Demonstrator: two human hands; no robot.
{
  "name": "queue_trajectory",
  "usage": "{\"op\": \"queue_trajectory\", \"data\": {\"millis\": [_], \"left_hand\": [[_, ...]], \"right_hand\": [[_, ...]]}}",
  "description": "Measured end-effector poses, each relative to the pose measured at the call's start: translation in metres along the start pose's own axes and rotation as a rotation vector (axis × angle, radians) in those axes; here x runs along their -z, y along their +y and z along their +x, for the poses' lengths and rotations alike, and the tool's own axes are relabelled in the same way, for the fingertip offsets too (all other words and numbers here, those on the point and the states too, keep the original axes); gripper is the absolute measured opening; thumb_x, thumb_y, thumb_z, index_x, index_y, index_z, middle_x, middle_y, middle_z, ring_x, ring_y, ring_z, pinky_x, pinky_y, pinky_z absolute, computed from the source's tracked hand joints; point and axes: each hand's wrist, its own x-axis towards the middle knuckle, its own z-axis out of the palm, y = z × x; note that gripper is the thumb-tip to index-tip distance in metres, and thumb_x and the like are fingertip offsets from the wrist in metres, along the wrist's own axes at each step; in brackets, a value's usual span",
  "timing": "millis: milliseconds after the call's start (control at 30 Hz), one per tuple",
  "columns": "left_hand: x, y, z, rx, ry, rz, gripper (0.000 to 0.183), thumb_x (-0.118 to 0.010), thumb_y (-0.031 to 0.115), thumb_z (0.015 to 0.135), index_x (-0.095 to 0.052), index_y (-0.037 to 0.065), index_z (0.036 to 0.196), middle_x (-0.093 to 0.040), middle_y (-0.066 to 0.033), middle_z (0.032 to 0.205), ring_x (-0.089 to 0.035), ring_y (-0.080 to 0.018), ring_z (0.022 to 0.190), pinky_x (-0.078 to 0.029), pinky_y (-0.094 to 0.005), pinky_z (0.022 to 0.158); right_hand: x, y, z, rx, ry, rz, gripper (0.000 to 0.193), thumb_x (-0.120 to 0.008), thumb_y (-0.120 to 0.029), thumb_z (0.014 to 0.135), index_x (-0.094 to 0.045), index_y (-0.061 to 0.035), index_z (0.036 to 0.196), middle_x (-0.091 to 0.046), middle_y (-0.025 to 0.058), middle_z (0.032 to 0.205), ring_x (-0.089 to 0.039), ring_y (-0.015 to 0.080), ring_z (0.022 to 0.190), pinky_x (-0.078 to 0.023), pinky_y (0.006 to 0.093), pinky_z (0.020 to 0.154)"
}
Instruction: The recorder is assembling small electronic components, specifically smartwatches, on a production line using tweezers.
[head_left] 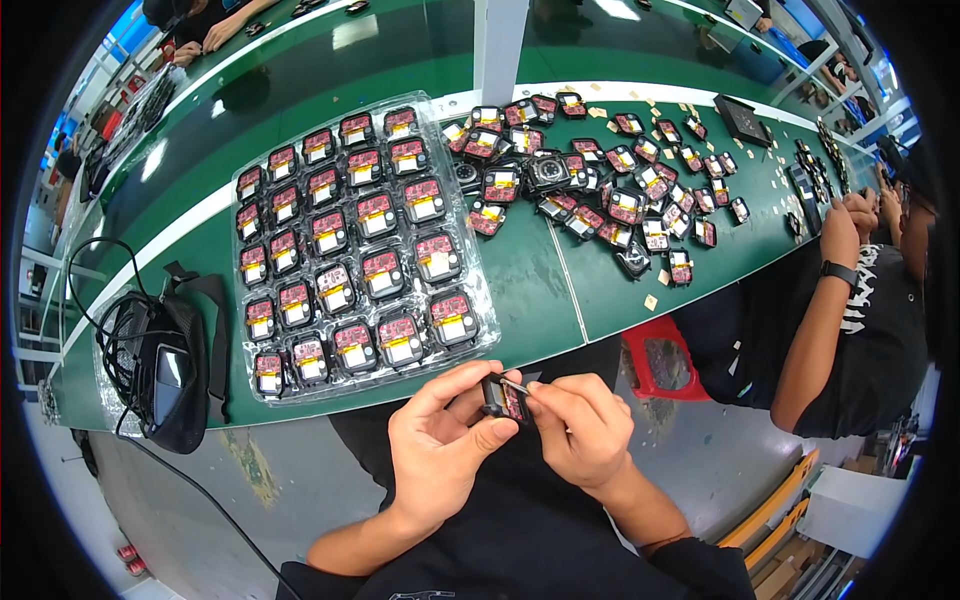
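Head view: a small, light, probably fragile watch module (503, 398) was pinched by its edges in the left hand (440, 455), while the right hand (580, 430) was closed on a thin tool (516, 384).

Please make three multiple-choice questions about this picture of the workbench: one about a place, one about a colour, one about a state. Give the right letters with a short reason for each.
1. Where does the clear plastic tray of small square electronic modules lie?
A. On the green bench, left of the loose pile
B. On the red stool
C. On the person's lap

2. What colour is the bench top?
A. White
B. Green
C. Yellow

3. What does the left hand do?
A. Rests flat on the bench
B. Holds one small black module
C. Hangs empty

Answers:
1 A: the tray sits on the bench, with the loose pile of modules to its right.
2 B: the surface is green with white lines.
3 B: the left hand grips the small black module, while the right hand pinches a thin part at its top edge.
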Motion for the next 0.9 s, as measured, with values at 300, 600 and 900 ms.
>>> {"op": "queue_trajectory", "data": {"millis": [300, 600, 900], "left_hand": [[-0.001, 0.003, 0.003, 0.024, 0.005, -0.009, 0.053, -0.078, -0.009, 0.085, -0.058, -0.007, 0.134, -0.059, -0.0178, 0.137, -0.062, -0.0307, 0.127, -0.054, -0.0404, 0.105], [-0.003, -0.002, 0.0, 0.008, 0.024, 0.041, 0.051, -0.077, -0.011, 0.085, -0.059, -0.006, 0.133, -0.06, -0.0173, 0.134, -0.062, -0.0305, 0.126, -0.054, -0.0407, 0.105], [-0.003, -0.003, 0.0, -0.009, 0.052, 0.025, 0.054, -0.076, -0.013, 0.085, -0.057, -0.006, 0.135, -0.06, -0.0178, 0.133, -0.062, -0.032, 0.127, -0.055, -0.0407, 0.105]], "right_hand": [[0.005, 0.006, 0.004, 0.023, 0.017, 0.008, 0.022, -0.083, 0.002, 0.076, -0.074, 0.0011, 0.096, -0.068, 0.0087, 0.084, -0.066, 0.0199, 0.058, -0.053, 0.0298, 0.051], [-0.003, 0.006, -0.003, 0.032, 0.024, -0.025, 0.022, -0.083, 0.002, 0.077, -0.074, -0.001, 0.096, -0.068, 0.0084, 0.081, -0.065, 0.0202, 0.061, -0.05, 0.0291, 0.052], [-0.002, 0.0, -0.001, 0.002, -0.001, -0.042, 0.019, -0.081, 0.002, 0.08, -0.073, 0.0008, 0.097, -0.067, 0.0094, 0.082, -0.066, 0.0205, 0.063, -0.052, 0.0291, 0.054]]}}
